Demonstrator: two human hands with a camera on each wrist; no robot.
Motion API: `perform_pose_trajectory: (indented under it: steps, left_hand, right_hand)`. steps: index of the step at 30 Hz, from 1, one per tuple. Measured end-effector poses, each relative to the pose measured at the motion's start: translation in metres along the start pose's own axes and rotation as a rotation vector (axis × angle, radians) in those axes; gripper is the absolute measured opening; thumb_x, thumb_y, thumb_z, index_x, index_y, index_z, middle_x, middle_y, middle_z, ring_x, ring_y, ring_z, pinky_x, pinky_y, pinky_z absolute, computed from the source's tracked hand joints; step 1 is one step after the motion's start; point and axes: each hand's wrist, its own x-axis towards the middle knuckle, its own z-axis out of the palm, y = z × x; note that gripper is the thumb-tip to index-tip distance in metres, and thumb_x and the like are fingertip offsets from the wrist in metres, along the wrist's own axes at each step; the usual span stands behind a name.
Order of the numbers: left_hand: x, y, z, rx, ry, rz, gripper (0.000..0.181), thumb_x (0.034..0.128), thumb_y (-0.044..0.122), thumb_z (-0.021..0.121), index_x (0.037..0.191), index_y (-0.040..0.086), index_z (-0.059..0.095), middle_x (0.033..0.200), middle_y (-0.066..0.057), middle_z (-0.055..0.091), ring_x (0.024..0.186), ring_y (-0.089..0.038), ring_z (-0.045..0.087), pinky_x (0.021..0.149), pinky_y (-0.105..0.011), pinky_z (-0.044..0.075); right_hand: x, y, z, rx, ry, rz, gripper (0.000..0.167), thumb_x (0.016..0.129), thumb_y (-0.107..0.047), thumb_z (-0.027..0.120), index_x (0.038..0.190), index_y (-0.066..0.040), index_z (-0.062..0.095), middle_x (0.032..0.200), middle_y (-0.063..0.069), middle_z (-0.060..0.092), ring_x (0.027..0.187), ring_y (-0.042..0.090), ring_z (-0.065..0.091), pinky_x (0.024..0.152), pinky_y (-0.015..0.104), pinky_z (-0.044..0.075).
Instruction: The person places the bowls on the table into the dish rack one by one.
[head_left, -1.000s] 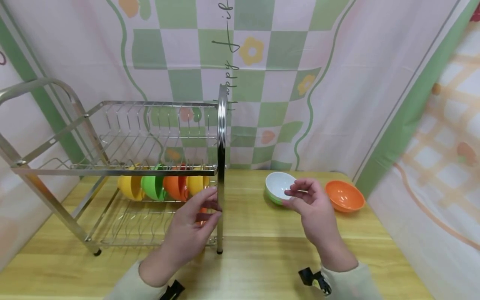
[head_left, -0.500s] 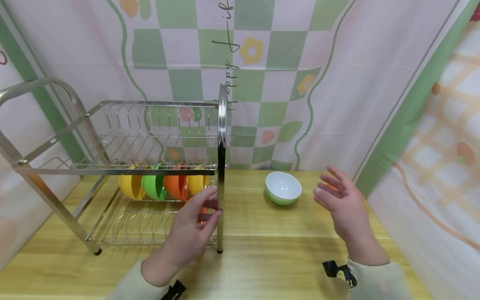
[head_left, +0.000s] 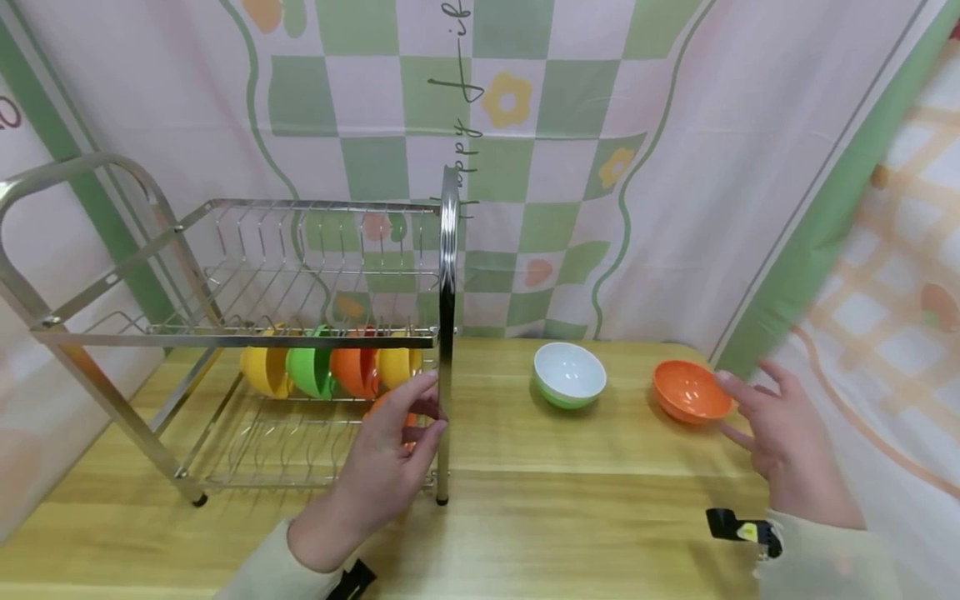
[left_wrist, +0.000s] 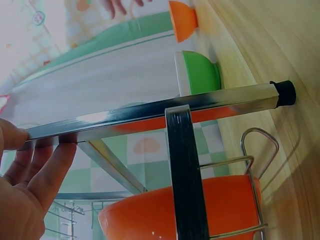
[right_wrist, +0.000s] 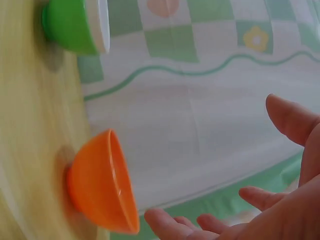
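My left hand (head_left: pixel 390 462) pinches the front right post of the metal dish rack (head_left: pixel 444 333); in the left wrist view the thumb and fingers meet this post (left_wrist: pixel 125 117). Behind that hand, on the lower tier, an orange bowl (left_wrist: pixel 150 215) is partly hidden. My right hand (head_left: pixel 787 442) holds nothing; its fingers are spread beside the right rim of an orange bowl (head_left: pixel 690 393) on the table. In the right wrist view that orange bowl (right_wrist: pixel 100 185) stands upright, just beyond the fingertips. A green bowl with a white inside (head_left: pixel 568 377) stands upright to its left.
On the lower tier, a yellow bowl (head_left: pixel 264 372), a green bowl (head_left: pixel 309 372), an orange bowl (head_left: pixel 352 372) and another yellow bowl (head_left: pixel 397 367) stand on edge in a row. A patterned curtain (head_left: pixel 540 167) hangs behind the wooden table (head_left: pixel 562 533).
My right hand has moved right, from over the green and white bowl, past the orange bowl to its right side, and its fingers have spread. The left hand has stayed at the rack post.
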Motion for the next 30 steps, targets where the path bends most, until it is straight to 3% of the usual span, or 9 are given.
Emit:
perform_pose_trajectory:
  steps: [3,7,9,14,17,21,24,27,30]
  left_hand:
    - [0.0,0.0,0.001,0.007,0.003,0.003,0.069,0.0835,-0.019,0.066,0.142,0.008,0.043,0.109,-0.012,0.059,0.092,-0.025,0.065,0.069,-0.025,0.059]
    - [0.0,0.001,0.001,0.006,0.011,-0.007,0.07,0.0833,-0.02,0.067,0.142,0.009,0.043,0.109,-0.01,0.059,0.093,-0.024,0.065,0.069,-0.025,0.059]
    - [0.0,0.001,0.002,0.007,0.01,-0.012,0.07,0.0831,-0.02,0.067,0.142,0.009,0.043,0.109,-0.009,0.059,0.092,-0.024,0.065,0.069,-0.025,0.059]
    - [-0.001,-0.001,0.002,0.011,0.005,-0.014,0.069,0.0831,-0.02,0.066,0.142,0.008,0.042,0.108,-0.009,0.058,0.092,-0.025,0.065,0.069,-0.026,0.059]
    - [-0.001,-0.001,0.002,0.012,0.003,-0.023,0.069,0.0842,-0.019,0.066,0.142,0.009,0.042,0.109,-0.008,0.058,0.093,-0.022,0.064,0.07,-0.025,0.059]
    - [-0.001,0.0,0.003,0.012,0.01,-0.022,0.068,0.0844,-0.019,0.066,0.142,0.009,0.042,0.108,-0.007,0.058,0.093,-0.022,0.064,0.07,-0.025,0.059]
    - [-0.001,0.0,0.003,0.014,0.022,-0.008,0.069,0.0833,-0.02,0.066,0.142,0.009,0.043,0.108,-0.008,0.059,0.091,-0.024,0.065,0.068,-0.025,0.059]
    - [-0.002,0.0,0.004,0.021,0.027,-0.01,0.071,0.0827,-0.021,0.066,0.142,0.01,0.043,0.108,-0.008,0.059,0.09,-0.024,0.065,0.068,-0.025,0.059]
    - [-0.002,0.0,0.004,0.023,0.025,-0.022,0.072,0.0824,-0.021,0.067,0.143,0.011,0.043,0.109,-0.008,0.059,0.09,-0.023,0.065,0.068,-0.025,0.059]
  right_hand:
    - [0.006,0.007,-0.013,0.054,0.001,0.081,0.113,0.087,-0.045,0.075,0.158,-0.032,-0.012,0.161,0.018,-0.02,0.144,0.049,-0.002,0.084,0.046,0.056]
    - [0.019,0.022,-0.023,0.195,-0.067,0.205,0.114,0.09,-0.044,0.072,0.154,-0.034,-0.022,0.158,0.009,-0.03,0.145,0.045,-0.005,0.097,0.055,0.046]
    - [0.026,0.033,-0.027,0.313,-0.119,0.259,0.112,0.093,-0.04,0.068,0.15,-0.035,-0.027,0.156,0.004,-0.034,0.146,0.039,-0.007,0.101,0.056,0.042]
    - [0.034,0.064,-0.039,0.689,-0.282,0.315,0.095,0.103,-0.029,0.055,0.149,-0.037,-0.027,0.159,-0.009,-0.027,0.148,0.019,-0.01,0.111,0.061,0.026]
    - [0.04,0.075,-0.046,0.861,-0.318,0.338,0.087,0.104,-0.023,0.054,0.154,-0.043,-0.015,0.161,-0.013,-0.014,0.147,0.018,0.009,0.112,0.063,0.02]
    - [0.049,0.079,-0.05,0.953,-0.318,0.371,0.066,0.101,-0.018,0.06,0.151,-0.045,0.026,0.156,-0.008,0.03,0.129,0.019,0.042,0.11,0.065,0.023]
    - [0.052,0.078,-0.05,0.982,-0.367,0.381,0.051,0.1,-0.022,0.061,0.145,-0.039,0.041,0.138,-0.002,0.054,0.137,0.018,0.035,0.113,0.061,0.022]
    - [0.054,0.075,-0.048,1.01,-0.387,0.397,0.046,0.1,-0.023,0.061,0.142,-0.035,0.047,0.134,0.002,0.058,0.144,0.011,0.022,0.114,0.057,0.021]
    - [0.057,0.07,-0.044,0.972,-0.361,0.388,0.039,0.101,-0.02,0.061,0.137,-0.03,0.052,0.13,0.004,0.059,0.138,0.016,0.037,0.113,0.058,0.023]
